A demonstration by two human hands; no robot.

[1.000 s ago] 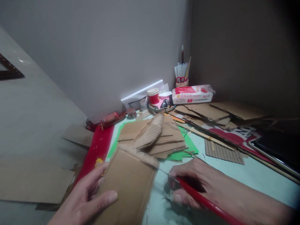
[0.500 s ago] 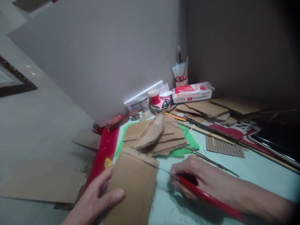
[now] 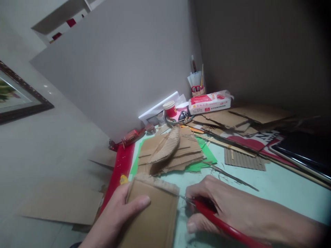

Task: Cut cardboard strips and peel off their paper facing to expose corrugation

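My left hand (image 3: 121, 213) presses down on a flat brown cardboard sheet (image 3: 155, 217) at the near edge of the pale green table (image 3: 271, 186), thumb lying across the sheet's top left. My right hand (image 3: 219, 203) grips a red-handled cutting tool (image 3: 219, 222) whose thin metal blade points left and meets the cardboard's right edge near its frayed top. A pile of cut cardboard pieces (image 3: 168, 151) with a curved corrugated strip lies just beyond, on green paper.
A red strip (image 3: 120, 168) runs along the table's left edge. At the back stand a red-labelled jar (image 3: 170, 109), a tissue pack (image 3: 209, 102) and a holder with scissors (image 3: 196, 86). More cardboard sheets (image 3: 232, 119), sticks and a dark tablet (image 3: 305, 155) lie at right.
The view has swung left and up, showing more wall and a picture frame. My left hand slid further onto the cardboard; my right hand with the cutter stays at the sheet's right edge.
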